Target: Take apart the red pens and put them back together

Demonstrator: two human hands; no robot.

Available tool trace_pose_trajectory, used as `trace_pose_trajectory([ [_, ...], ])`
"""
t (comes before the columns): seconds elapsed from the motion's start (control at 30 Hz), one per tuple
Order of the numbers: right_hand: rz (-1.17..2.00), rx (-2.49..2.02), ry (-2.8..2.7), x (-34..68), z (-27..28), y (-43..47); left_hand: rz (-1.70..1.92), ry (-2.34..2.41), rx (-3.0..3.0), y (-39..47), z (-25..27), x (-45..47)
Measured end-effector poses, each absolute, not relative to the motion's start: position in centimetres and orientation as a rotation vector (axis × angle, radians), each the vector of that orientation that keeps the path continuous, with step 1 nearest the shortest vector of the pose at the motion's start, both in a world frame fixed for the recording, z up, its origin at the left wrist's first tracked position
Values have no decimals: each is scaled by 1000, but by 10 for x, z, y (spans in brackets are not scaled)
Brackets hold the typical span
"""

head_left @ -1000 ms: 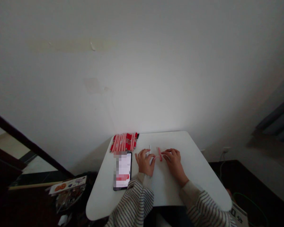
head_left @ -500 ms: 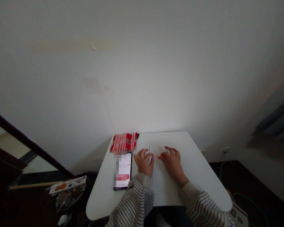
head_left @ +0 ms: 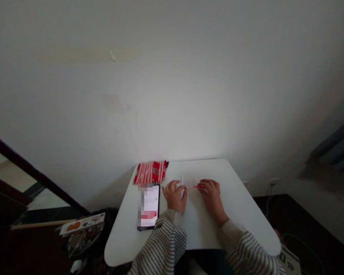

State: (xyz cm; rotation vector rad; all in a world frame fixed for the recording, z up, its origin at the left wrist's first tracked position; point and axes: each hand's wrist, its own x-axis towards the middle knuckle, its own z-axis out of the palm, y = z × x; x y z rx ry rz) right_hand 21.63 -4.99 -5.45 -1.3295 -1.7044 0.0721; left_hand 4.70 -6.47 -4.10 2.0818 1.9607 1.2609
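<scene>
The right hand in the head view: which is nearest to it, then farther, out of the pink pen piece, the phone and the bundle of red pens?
From the right hand:
1. Pink pen piece, at its fingertips.
2. Phone, left, beyond the left hand.
3. Bundle of red pens, at the table's far left corner.

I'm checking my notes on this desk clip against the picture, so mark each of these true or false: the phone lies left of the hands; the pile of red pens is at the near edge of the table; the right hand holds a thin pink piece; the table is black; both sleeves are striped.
1. The phone lies left of the hands. True.
2. The pile of red pens is at the near edge of the table. False: it lies at the far edge, by the wall.
3. The right hand holds a thin pink piece. True; its other end meets the left hand.
4. The table is black. False: it is white.
5. Both sleeves are striped. True.
</scene>
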Motion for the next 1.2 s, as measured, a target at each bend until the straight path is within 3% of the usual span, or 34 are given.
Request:
trace_pose_trajectory([
  [1.2, 230, -1225, -1770, 216, -52, -52, 1293, 1934, 2048, -65, -38, 46],
])
